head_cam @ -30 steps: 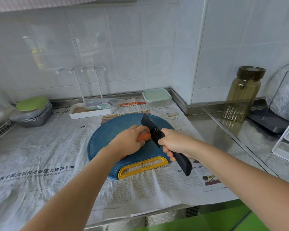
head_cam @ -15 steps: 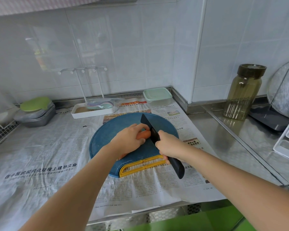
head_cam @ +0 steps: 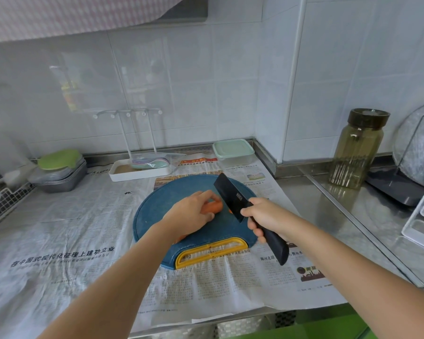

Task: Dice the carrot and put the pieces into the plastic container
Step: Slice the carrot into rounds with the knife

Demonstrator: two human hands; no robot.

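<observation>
- carrot (head_cam: 212, 207) lies across the middle of the blue cutting board (head_cam: 162, 209), mostly hidden under the left hand (head_cam: 191, 215); only its orange end nearest the blade shows, with a small cut piece (head_cam: 230, 211) just beside it.
- the left grip is curled over the carrot and presses it down onto the board; the fingertips sit near the cut end, so tucking them back from the blade seems wise.
- the right hand (head_cam: 264, 217) has its grip wrapped round the black handle of the knife (head_cam: 230, 194); the blade is tilted just beyond the carrot's end, and i cannot tell if its edge meets the board.
- the job looks barely begun: nearly the whole carrot is uncut. a round carrot may roll, so splitting it lengthwise for a flat face should steady the dicing.
- plastic container (head_cam: 233, 150) stands behind the board toward its right, well apart from it, with its pale green lid on; the lid must come off before any pieces go in.
- newspaper (head_cam: 83, 228) covers the worktop under the board; a white rack tray (head_cam: 137, 170) sits behind the board to the left, and an amber jar (head_cam: 355, 150) stands well off to the board's right.
</observation>
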